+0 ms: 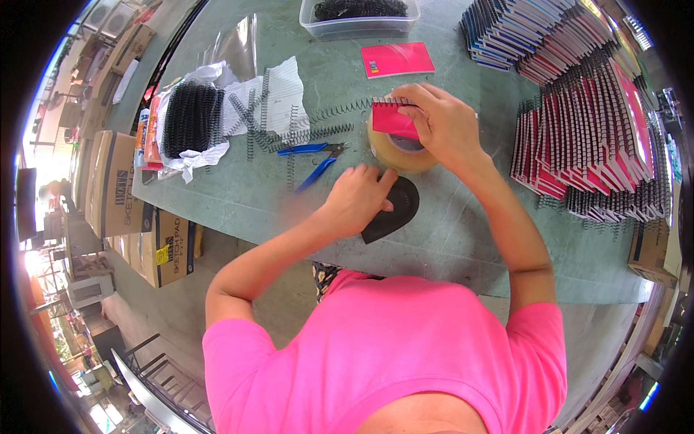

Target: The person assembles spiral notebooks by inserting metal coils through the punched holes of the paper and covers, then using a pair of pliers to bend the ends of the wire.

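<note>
My right hand (444, 126) grips a small red notebook (390, 120) above a wide roll of tape (405, 158). A dark spiral coil (340, 109) runs along the notebook's far edge and trails off to the left. Lower and to the left, my left hand (359, 194) has its fingers curled over a black flat piece (396, 208) with a rounded end. The thumb touches this piece; the fingertips are partly hidden. Blue-handled cutting pliers (318, 166) lie open just left of that hand. Beyond the tape is a flat red cover (396, 59).
Stacks of coil-bound red notebooks (571, 137) and blue-edged books (499, 32) crowd the right side. A clear tub (359, 29) of black coils stands at the back. Loose coils (260, 108) lie on white paper (285, 90), beside a dense coil bundle (191, 119). Cartons (112, 184) stand left.
</note>
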`<action>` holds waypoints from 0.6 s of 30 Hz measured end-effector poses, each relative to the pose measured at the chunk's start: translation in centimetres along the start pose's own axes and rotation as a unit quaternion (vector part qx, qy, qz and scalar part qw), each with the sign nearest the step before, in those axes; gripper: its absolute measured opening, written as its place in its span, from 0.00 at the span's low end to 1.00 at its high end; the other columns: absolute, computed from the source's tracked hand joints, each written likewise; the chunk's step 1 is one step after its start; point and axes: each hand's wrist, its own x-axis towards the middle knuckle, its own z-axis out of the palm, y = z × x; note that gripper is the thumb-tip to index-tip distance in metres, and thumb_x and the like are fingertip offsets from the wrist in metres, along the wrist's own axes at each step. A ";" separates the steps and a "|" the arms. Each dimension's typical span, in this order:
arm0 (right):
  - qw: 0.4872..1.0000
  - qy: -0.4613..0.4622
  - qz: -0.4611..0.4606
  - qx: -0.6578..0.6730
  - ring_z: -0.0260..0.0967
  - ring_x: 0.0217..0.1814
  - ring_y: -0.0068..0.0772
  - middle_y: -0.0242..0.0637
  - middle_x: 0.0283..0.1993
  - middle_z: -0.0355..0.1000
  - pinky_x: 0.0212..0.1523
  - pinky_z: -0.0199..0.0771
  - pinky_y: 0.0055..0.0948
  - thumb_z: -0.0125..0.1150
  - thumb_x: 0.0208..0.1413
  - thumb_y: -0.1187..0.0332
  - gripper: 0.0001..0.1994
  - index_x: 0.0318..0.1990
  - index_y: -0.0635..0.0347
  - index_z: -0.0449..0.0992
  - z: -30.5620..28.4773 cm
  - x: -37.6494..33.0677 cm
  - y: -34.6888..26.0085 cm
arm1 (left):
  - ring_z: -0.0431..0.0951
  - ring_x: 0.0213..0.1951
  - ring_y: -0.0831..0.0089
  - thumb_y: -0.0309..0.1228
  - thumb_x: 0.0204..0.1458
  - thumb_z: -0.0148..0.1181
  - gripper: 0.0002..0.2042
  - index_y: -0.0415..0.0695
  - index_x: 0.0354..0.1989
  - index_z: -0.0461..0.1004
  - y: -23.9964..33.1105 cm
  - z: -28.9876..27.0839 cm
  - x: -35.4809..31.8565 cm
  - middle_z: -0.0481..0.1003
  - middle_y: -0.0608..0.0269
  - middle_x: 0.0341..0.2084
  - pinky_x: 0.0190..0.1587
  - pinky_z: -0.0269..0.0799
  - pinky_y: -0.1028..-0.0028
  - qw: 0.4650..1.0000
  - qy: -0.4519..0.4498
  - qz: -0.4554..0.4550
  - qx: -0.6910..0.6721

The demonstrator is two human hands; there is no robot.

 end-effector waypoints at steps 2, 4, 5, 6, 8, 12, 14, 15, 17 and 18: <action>0.998 -0.013 0.030 0.044 0.74 0.35 0.38 0.36 0.35 0.75 0.35 0.73 0.34 0.60 0.50 0.68 0.10 0.40 0.52 0.73 -0.7 0.2 -0.2 | 0.72 0.37 0.52 0.32 0.44 0.63 0.18 0.40 0.44 0.69 -0.2 -0.6 -0.1 0.70 0.52 0.29 0.36 0.67 0.59 0.997 -0.044 -0.021 -0.064; 0.990 -0.068 0.096 0.080 0.75 0.35 0.32 0.36 0.36 0.76 0.38 0.73 0.29 0.62 0.49 0.68 0.11 0.41 0.56 0.74 -2.0 0.6 1.0 | 0.72 0.36 0.52 0.31 0.44 0.62 0.20 0.41 0.47 0.67 0.2 -3.2 0.1 0.70 0.52 0.30 0.36 0.67 0.59 0.998 0.007 -0.006 -0.068; 0.976 -0.076 0.118 0.166 0.74 0.36 0.29 0.36 0.36 0.77 0.38 0.73 0.27 0.63 0.48 0.68 0.12 0.41 0.58 0.75 -2.5 0.4 2.3 | 0.73 0.36 0.51 0.31 0.45 0.62 0.21 0.42 0.48 0.66 0.4 -4.9 0.3 0.71 0.52 0.32 0.36 0.68 0.59 0.996 0.078 0.026 -0.039; 0.954 -0.084 0.141 0.249 0.74 0.36 0.26 0.35 0.36 0.77 0.39 0.72 0.24 0.64 0.47 0.69 0.13 0.41 0.61 0.75 -2.8 -0.3 4.3 | 0.73 0.35 0.51 0.30 0.45 0.61 0.20 0.42 0.47 0.66 0.6 -6.8 0.9 0.71 0.52 0.32 0.35 0.68 0.60 0.982 0.182 0.002 -0.046; 0.885 -0.043 0.220 0.408 0.70 0.38 0.18 0.33 0.36 0.76 0.40 0.70 0.20 0.67 0.46 0.71 0.13 0.39 0.67 0.78 -1.7 -2.2 6.1 | 0.73 0.33 0.50 0.29 0.45 0.60 0.19 0.41 0.47 0.66 0.7 -9.3 3.1 0.71 0.53 0.33 0.34 0.68 0.61 0.921 0.381 -0.043 -0.066; 0.865 0.027 0.224 0.448 0.70 0.36 0.17 0.33 0.35 0.76 0.39 0.71 0.19 0.66 0.48 0.71 0.11 0.39 0.64 0.79 -0.5 -3.0 4.7 | 0.74 0.31 0.58 0.25 0.44 0.61 0.16 0.41 0.43 0.70 0.3 -7.1 3.6 0.71 0.56 0.32 0.34 0.69 0.67 0.972 0.216 -0.090 -0.038; 0.868 0.003 0.229 0.440 0.70 0.35 0.17 0.33 0.34 0.76 0.37 0.71 0.18 0.65 0.49 0.71 0.10 0.39 0.65 0.79 -1.0 -3.2 4.8 | 0.74 0.32 0.59 0.25 0.43 0.61 0.17 0.42 0.44 0.70 0.4 -8.3 4.3 0.71 0.55 0.32 0.35 0.69 0.67 0.941 0.338 -0.017 -0.021; 0.883 0.007 0.211 0.420 0.70 0.35 0.17 0.33 0.34 0.76 0.37 0.71 0.18 0.65 0.49 0.71 0.10 0.39 0.65 0.79 -0.8 -3.5 4.6 | 0.74 0.33 0.59 0.25 0.42 0.62 0.17 0.42 0.44 0.71 0.3 -8.6 4.5 0.71 0.55 0.31 0.36 0.69 0.68 0.918 0.396 0.019 -0.014; 0.911 0.012 0.169 0.376 0.70 0.34 0.17 0.33 0.33 0.76 0.35 0.70 0.17 0.65 0.49 0.71 0.10 0.39 0.64 0.79 -0.6 -3.5 4.0 | 0.74 0.36 0.60 0.23 0.42 0.61 0.17 0.43 0.44 0.73 -0.2 -8.2 4.1 0.71 0.57 0.31 0.38 0.70 0.69 0.948 0.313 0.009 -0.059; 0.901 0.017 0.184 0.393 0.70 0.34 0.16 0.33 0.33 0.76 0.36 0.70 0.17 0.65 0.49 0.71 0.10 0.39 0.64 0.79 -0.8 -3.4 4.0 | 0.74 0.35 0.61 0.22 0.42 0.61 0.17 0.43 0.43 0.73 -0.4 -7.3 3.4 0.72 0.58 0.32 0.37 0.70 0.70 0.970 0.235 0.031 -0.054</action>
